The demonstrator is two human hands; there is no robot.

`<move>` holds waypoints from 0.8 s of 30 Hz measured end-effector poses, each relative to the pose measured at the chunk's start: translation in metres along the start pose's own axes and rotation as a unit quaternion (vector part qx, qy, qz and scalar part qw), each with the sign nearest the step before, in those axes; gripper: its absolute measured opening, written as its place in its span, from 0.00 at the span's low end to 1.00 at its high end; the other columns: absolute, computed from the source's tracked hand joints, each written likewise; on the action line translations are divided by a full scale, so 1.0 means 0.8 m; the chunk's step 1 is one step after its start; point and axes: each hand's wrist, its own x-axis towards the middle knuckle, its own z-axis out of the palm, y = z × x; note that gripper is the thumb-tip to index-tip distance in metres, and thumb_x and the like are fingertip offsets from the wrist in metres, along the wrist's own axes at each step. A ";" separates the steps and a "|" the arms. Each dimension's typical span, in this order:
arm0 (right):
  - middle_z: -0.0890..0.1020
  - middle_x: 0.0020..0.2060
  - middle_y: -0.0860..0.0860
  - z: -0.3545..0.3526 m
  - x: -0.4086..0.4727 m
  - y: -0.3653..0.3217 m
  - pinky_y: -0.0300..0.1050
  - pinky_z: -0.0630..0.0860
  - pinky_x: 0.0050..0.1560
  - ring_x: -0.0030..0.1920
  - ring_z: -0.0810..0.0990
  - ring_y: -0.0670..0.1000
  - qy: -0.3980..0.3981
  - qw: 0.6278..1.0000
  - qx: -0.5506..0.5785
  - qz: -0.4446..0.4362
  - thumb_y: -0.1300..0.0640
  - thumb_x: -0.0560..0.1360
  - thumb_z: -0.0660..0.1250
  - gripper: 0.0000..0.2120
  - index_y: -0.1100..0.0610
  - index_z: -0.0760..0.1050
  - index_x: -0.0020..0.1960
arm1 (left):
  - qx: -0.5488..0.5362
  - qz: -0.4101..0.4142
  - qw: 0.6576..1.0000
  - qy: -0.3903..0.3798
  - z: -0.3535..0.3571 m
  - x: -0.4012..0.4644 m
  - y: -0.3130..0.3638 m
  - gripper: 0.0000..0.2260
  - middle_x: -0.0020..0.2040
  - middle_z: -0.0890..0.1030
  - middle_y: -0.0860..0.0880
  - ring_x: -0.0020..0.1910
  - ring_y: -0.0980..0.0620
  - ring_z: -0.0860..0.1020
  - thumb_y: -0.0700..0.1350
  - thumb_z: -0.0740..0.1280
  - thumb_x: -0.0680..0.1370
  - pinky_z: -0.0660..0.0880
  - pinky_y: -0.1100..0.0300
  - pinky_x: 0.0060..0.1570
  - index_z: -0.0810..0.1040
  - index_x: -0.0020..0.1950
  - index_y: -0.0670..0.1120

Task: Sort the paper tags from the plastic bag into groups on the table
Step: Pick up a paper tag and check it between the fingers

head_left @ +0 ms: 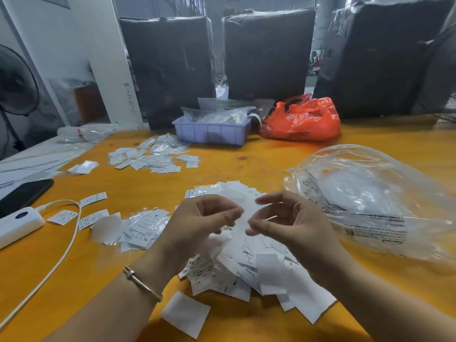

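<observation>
A: Nearest the camera, what lies on the table point(246, 166)?

B: One blank white square tag point(186, 314) by the left forearm. Just beyond it, the main heap of paper tags point(249, 272), loose and overlapping, some printed "S", "XS", "MADE".

A: Hands?

B: Both raised above the heap, palms facing each other. Left hand point(197, 225): fingers curled inward, thumb and fingertips close together at a blurred white tag point(243, 215) between the two hands. Right hand point(283, 223): fingers bent, tips near the same tag. Motion blur; cannot tell which hand actually pinches it. A thin bangle point(142, 283) sits on the left wrist.

A: Sorted groups?

B: Left of the hands, a small group with "XL" tags point(143, 229), partly in clear wrapping. Further left, a few single tags point(92, 199) lie apart. A third, scattered group point(153, 157) lies further back.

A: The plastic bag?

B: Clear plastic bag point(375, 201), puffed up, right of the hands, touching the table, printed warning text on it.

A: Left edge?

B: White power bank point(19, 224) with cable point(71, 233), dark phone point(24, 193).

A: Far side?

B: Lilac plastic tray point(212, 133) holding clear packets, orange bag point(301, 120) beside it, dark wrapped bales point(269, 53) behind.
</observation>
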 end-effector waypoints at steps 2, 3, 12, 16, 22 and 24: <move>0.84 0.38 0.48 -0.010 0.001 -0.006 0.41 0.79 0.40 0.39 0.83 0.46 -0.038 0.982 -0.179 -0.050 0.57 0.68 0.78 0.12 0.52 0.77 0.48 | -0.028 -0.004 0.999 0.028 -0.008 0.001 -0.001 0.09 0.41 0.84 0.46 0.41 0.54 0.81 0.49 0.77 0.69 0.75 0.66 0.39 0.86 0.43 0.45; 0.82 0.37 0.46 -0.016 0.000 -0.010 0.39 0.77 0.38 0.39 0.81 0.44 -0.085 0.956 -0.273 -0.072 0.53 0.67 0.78 0.11 0.50 0.77 0.44 | -0.035 -0.007 0.999 0.037 -0.012 0.001 -0.001 0.09 0.42 0.84 0.45 0.43 0.53 0.81 0.49 0.77 0.69 0.75 0.64 0.41 0.85 0.42 0.45; 0.73 0.47 0.41 -0.017 -0.012 -0.028 0.45 0.74 0.47 0.49 0.72 0.44 -0.272 0.791 -0.543 -0.081 0.37 0.68 0.69 0.17 0.47 0.73 0.48 | -0.040 0.006 0.999 0.019 -0.014 0.001 -0.005 0.08 0.47 0.86 0.44 0.48 0.46 0.84 0.43 0.72 0.69 0.75 0.54 0.46 0.75 0.41 0.42; 0.77 0.43 0.41 -0.021 -0.012 -0.031 0.42 0.75 0.45 0.45 0.75 0.41 -0.219 0.827 -0.508 -0.106 0.44 0.71 0.65 0.08 0.48 0.75 0.42 | -0.032 0.006 0.999 0.020 -0.015 0.001 -0.007 0.10 0.43 0.86 0.42 0.42 0.46 0.84 0.42 0.72 0.71 0.76 0.55 0.45 0.76 0.45 0.37; 0.79 0.41 0.41 -0.024 -0.005 -0.020 0.45 0.76 0.42 0.41 0.77 0.42 -0.094 0.873 -0.450 -0.165 0.52 0.76 0.65 0.07 0.50 0.77 0.40 | -0.026 0.003 0.999 0.026 -0.013 0.003 -0.009 0.03 0.39 0.85 0.42 0.37 0.49 0.81 0.38 0.70 0.77 0.76 0.59 0.40 0.83 0.46 0.41; 0.80 0.39 0.43 -0.027 -0.002 -0.017 0.44 0.76 0.38 0.38 0.77 0.43 -0.036 0.876 -0.442 -0.190 0.55 0.76 0.68 0.06 0.53 0.80 0.41 | -0.027 0.005 0.999 0.025 -0.012 0.004 -0.008 0.06 0.38 0.84 0.42 0.36 0.49 0.81 0.42 0.71 0.75 0.76 0.59 0.38 0.83 0.46 0.39</move>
